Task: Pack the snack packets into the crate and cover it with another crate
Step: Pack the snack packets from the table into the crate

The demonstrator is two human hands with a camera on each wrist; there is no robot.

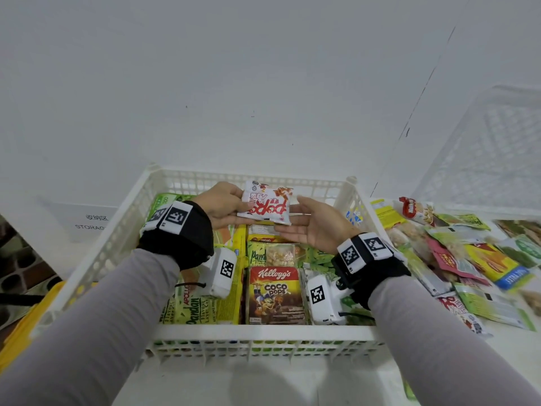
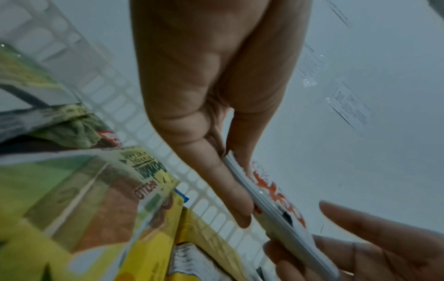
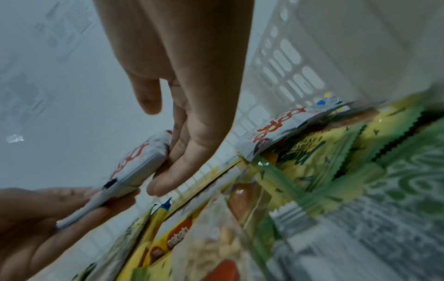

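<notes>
Counts on the packing table

Two white lattice crates: one (image 1: 251, 344) holding packets, one (image 1: 494, 148) upturned at far right. Two hands, left (image 1: 221, 202) and right (image 1: 317, 227). One Coco Pops packet (image 1: 275, 295). White-and-red Popo packets: one held (image 1: 266, 205), one near right (image 1: 459, 313). The loose pile cannot be counted exactly.

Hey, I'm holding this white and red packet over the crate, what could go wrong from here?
1. The left hand only pinches the white and red packet at one edge, and the right hand is open beneath it; it may slip and land askew.
2. The crate already looks crowded, so piling may keep the second crate from sitting flat.
3. Many loose packets wait outside; some may not fit.
</notes>
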